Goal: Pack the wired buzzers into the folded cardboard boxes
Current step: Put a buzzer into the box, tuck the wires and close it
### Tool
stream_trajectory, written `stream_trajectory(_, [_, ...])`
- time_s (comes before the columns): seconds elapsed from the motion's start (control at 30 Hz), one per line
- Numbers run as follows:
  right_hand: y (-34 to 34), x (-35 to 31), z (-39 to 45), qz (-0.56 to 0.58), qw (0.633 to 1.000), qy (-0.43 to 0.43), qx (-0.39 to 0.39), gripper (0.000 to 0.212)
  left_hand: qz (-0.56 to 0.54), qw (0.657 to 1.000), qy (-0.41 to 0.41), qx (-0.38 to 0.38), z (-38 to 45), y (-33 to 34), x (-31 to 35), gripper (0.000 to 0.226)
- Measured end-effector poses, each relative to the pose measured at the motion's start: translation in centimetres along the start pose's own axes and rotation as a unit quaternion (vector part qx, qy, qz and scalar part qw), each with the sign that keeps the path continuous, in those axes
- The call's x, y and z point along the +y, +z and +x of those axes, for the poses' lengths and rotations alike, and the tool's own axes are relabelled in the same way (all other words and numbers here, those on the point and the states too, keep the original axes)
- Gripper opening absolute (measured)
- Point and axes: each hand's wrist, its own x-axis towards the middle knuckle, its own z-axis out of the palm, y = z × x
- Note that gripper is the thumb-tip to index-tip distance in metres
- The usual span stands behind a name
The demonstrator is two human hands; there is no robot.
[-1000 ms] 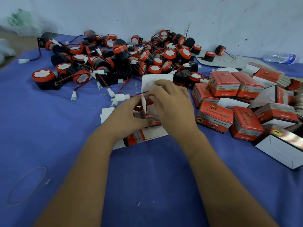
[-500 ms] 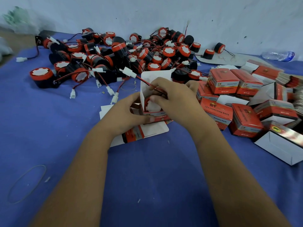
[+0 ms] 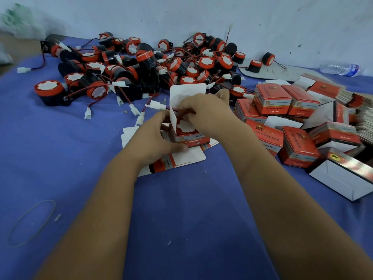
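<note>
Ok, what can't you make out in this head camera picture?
- Buzzer body: hidden inside open box, head view.
- Right hand fingertips: curled out of sight, so the wire grip is unclear.
- Box stack: cut by right edge.
- Bottle label: blurred, too small.

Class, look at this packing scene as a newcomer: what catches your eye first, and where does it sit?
First, the sprawling pile of red-and-black wired buzzers at the far side of the blue table. Next, the left hand and right hand at centre, working a buzzer into an open box. To the right lies a heap of closed red boxes.
</note>
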Motion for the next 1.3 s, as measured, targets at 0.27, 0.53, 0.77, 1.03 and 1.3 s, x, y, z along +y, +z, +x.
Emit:
stream_trajectory(0.27, [1.4, -0.5, -1.6, 0.200, 0.966, 0.054, 0.154, 0.024, -0.027, 0.999, 0.025, 0.005, -0.3, -0.6, -0.2, 0.063])
stream_trajectory(0.53, [0.1, -0.9, -2.5, 0.295, 0.934, 0.047, 0.194, 0.019, -0.080, 0.994, -0.061, 0.042, -0.5, 0.4, 1.7, 0.047])
stream_trajectory(0.77, [-0.6, 0.0, -2.9, 0.492, 0.851, 0.091, 0.157, 0.032, -0.005, 0.988, -0.108, 0.114, 0.0, 2.1, 2.5, 0.044])
stream_trajectory(1.03, [1.3, 0.3, -2.5, 0.390, 0.895, 0.116, 0.184, 0.011, -0.029, 0.986, -0.096, 0.132, -0.1, 2.2, 2.7, 0.034])
stream_trajectory(1.3, [2.0, 0.2, -3.0, 0.411, 0.851, 0.150, 0.291, 0.024, 0.004, 0.984, -0.100, 0.146, -0.1, 2.2, 3.1, 0.027])
